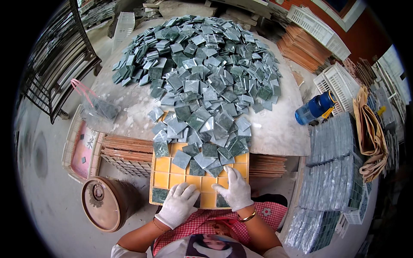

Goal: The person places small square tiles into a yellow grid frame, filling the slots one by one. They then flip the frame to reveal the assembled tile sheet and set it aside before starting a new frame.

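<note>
- Fingers of left hand [176, 207] are resting over near edge of tray [161, 180]; grip I cannot tell.
- Right hand [236, 190] is holding fingers wide at near-right corner.

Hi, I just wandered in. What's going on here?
A person's gloved left hand and right hand are both at a yellow gridded tray, low over its nearest row. Some compartments in that row hold a dark green tile, while others nearby are bare. Loose tiles cover the far part, running back into a big heap on the table.
</note>
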Available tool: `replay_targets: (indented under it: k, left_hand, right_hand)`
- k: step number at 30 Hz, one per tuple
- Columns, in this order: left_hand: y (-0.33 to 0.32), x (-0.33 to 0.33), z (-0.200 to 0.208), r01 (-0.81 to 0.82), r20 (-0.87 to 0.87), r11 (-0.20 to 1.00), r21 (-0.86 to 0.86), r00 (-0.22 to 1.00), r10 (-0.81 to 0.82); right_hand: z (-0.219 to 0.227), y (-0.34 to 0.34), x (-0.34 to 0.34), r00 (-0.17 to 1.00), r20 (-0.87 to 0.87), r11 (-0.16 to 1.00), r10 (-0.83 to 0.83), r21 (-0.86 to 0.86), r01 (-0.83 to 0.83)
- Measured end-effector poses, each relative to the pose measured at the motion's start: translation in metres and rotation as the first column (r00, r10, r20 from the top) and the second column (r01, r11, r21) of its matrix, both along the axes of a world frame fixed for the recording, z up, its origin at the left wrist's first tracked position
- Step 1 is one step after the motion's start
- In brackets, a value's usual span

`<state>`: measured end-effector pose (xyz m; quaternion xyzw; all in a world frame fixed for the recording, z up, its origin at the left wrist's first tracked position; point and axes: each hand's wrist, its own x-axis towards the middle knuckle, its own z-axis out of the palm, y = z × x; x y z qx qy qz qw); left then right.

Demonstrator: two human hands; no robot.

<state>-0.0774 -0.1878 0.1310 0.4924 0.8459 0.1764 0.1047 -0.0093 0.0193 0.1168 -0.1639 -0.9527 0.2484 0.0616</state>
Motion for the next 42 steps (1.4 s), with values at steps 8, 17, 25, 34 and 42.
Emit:
replay_targets:
  k: [8, 17, 25, 34, 42]
  left_hand:
    - [-0.003, 0.005, -0.041, 0.152, -0.023, 0.966, 0.209, 0.988, -0.15]
    - [-0.045, -0.017, -0.024, -0.233, 0.169, 0.906, 0.352, 0.968, 0.183]
    - [-0.043, -0.019, -0.024, -0.317, 0.194, 0.853, 0.415, 0.947, 0.258]
    - [0.021, -0.047, -0.017, -0.113, -0.111, 0.949, 0.293, 0.982, 0.151]
    - [0.036, -0.074, -0.02, 0.05, -0.255, 0.991, 0.123, 0.967, -0.017]
  right_hand:
    - [-0.013, 0.001, -0.017, 1.0, 0.004, 0.998, -0.003, -0.056, 0.003]
    - [0.002, -0.003, 0.029, 0.888, 0.045, 0.872, 0.458, -0.217, -0.439]
    - [-0.002, -0.028, 0.032, 0.917, 0.102, 0.92, 0.385, -0.118, -0.373]
    - [0.019, -0.018, -0.006, 0.968, 0.157, 0.977, 0.196, -0.118, -0.178]
    - [-0.014, 0.02, -0.044, 0.914, -0.172, 0.877, 0.367, 0.392, -0.278]
